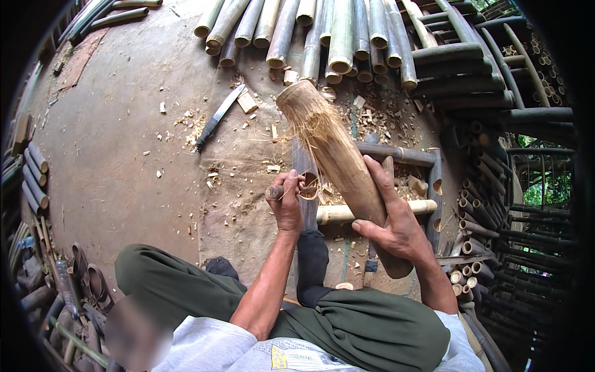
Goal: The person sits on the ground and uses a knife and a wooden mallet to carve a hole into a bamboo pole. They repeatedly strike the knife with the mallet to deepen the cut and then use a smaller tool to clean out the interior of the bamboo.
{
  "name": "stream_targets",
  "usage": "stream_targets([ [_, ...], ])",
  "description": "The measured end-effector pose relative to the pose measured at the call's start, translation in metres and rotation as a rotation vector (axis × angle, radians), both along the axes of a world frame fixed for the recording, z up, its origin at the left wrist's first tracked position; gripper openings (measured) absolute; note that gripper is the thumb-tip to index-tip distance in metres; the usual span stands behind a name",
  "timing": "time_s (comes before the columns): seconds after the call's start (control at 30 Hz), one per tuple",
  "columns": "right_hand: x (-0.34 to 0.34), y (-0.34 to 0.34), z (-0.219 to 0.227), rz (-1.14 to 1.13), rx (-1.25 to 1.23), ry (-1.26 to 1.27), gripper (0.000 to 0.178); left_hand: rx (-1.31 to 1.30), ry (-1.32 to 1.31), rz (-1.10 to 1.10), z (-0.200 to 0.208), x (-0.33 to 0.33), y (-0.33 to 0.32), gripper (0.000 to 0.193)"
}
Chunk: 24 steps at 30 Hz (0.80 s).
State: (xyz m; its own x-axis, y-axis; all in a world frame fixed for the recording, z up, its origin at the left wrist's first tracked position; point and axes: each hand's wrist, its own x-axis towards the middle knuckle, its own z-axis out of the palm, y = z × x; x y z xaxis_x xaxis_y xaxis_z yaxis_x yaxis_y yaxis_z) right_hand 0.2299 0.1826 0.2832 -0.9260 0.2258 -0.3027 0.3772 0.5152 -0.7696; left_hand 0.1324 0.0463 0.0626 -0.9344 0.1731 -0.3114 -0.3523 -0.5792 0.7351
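Observation:
My right hand (400, 217) grips a thick wooden mallet (347, 158), its frayed, splintered far end raised toward the upper left. In my closed left hand (289, 201) is a wooden-handled chisel (274, 192); its blade is not visible. This hand is beside a cut hole in a dark bamboo pole (302, 158), with curled shavings near the fingers. The pole belongs to a bamboo frame lying between my legs, joined by a pale crosspiece (343, 214) and a darker crosspiece (396, 154). Part of the frame is hidden behind the mallet.
A dark-handled knife (222, 115) lies on the ground mat left of the mallet. Wood chips are scattered around. Stacked bamboo poles (341, 49) border the far side, and bamboo racks (465, 74) the right. A plastic bottle (65, 285) and sandals (96, 282) are at lower left.

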Motion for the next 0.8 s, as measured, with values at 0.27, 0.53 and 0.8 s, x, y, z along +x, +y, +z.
stream_targets([
  [0.27, -0.006, -0.002, 0.001, 0.007, -0.009, -0.015, 0.109, 0.029, -0.013, -0.014, -0.004, -0.003, -0.001, 0.019],
  [0.53, -0.015, -0.007, 0.003, 0.012, -0.038, -0.019, 0.110, -0.066, -0.037, 0.086, 0.004, 0.002, 0.009, 0.024],
  [0.8, -0.022, -0.002, 0.006, 0.073, 0.045, 0.065, 0.110, -0.059, -0.034, 0.085, 0.009, 0.003, 0.014, 0.027],
])
